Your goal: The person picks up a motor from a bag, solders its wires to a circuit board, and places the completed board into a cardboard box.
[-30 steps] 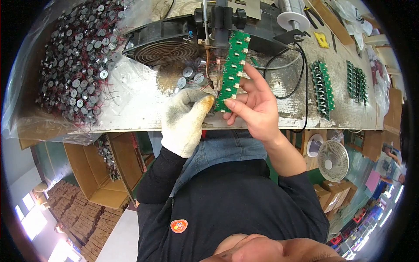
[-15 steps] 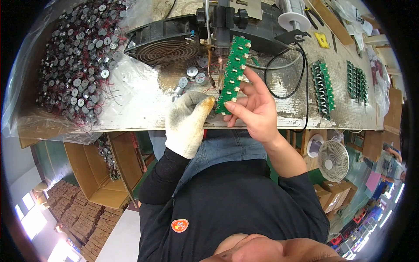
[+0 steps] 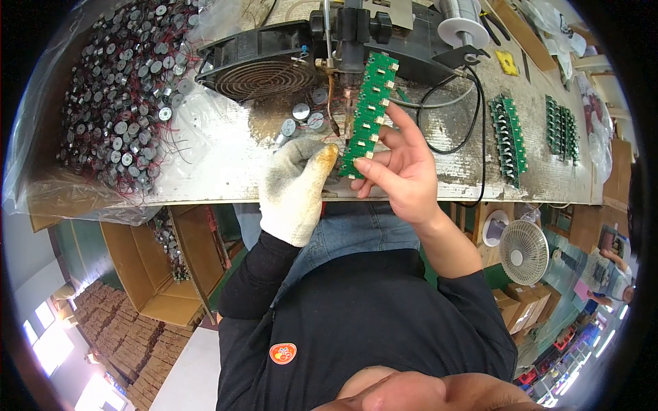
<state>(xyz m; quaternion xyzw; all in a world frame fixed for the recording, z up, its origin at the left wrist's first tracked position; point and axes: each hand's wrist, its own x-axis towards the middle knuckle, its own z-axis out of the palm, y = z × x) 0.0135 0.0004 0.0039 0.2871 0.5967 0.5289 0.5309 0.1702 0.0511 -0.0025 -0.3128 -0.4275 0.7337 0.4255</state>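
My right hand (image 3: 409, 175), bare, grips the lower part of a long green circuit board (image 3: 373, 103) between thumb and fingers. The board stands tilted, with a row of small white connectors along its right side. My left hand (image 3: 293, 192) wears a white glove with a stained thumb tip. Its thumb and fingers are pinched together beside the board's lower end; whatever they hold is hidden. Just behind the board is an upright soldering machine (image 3: 353, 31), with a thin bent metal tube (image 3: 332, 103) coming down beside it. Several round silver parts (image 3: 301, 111) lie beyond my left hand.
A large heap of round silver parts with red wires (image 3: 123, 123) covers the left. A black fan (image 3: 264, 81) stands behind my left hand. At right are a wire spool (image 3: 458, 33), a black cable (image 3: 482, 151), more circuit boards (image 3: 519, 137) and a yellow piece (image 3: 506, 63).
The board's upper end has shifted slightly up and to the right in my right hand. My left hand stays nearly in place. A person at the far right has moved.
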